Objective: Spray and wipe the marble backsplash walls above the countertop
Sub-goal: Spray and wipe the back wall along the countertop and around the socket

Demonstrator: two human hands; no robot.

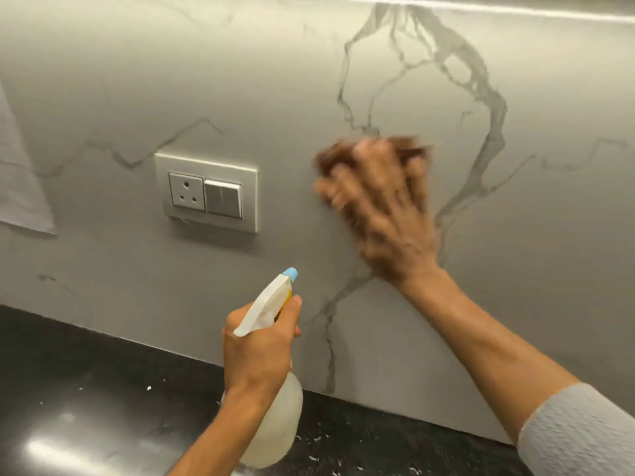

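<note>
The marble backsplash (343, 63) is grey-white with dark veins and fills most of the view. My right hand (381, 207), blurred by motion, presses a brown cloth (409, 147) flat against the wall with spread fingers; most of the cloth is hidden under the hand. My left hand (256, 348) grips the neck of a translucent spray bottle (275, 417) with a white trigger head and a blue nozzle (290, 274), held upright in front of the wall above the counter, nozzle toward the marble.
A white socket-and-switch plate (206, 192) is set in the wall left of my right hand. A black speckled countertop (86, 389) runs along the bottom. A pale cloth or paper (20, 187) hangs at the far left.
</note>
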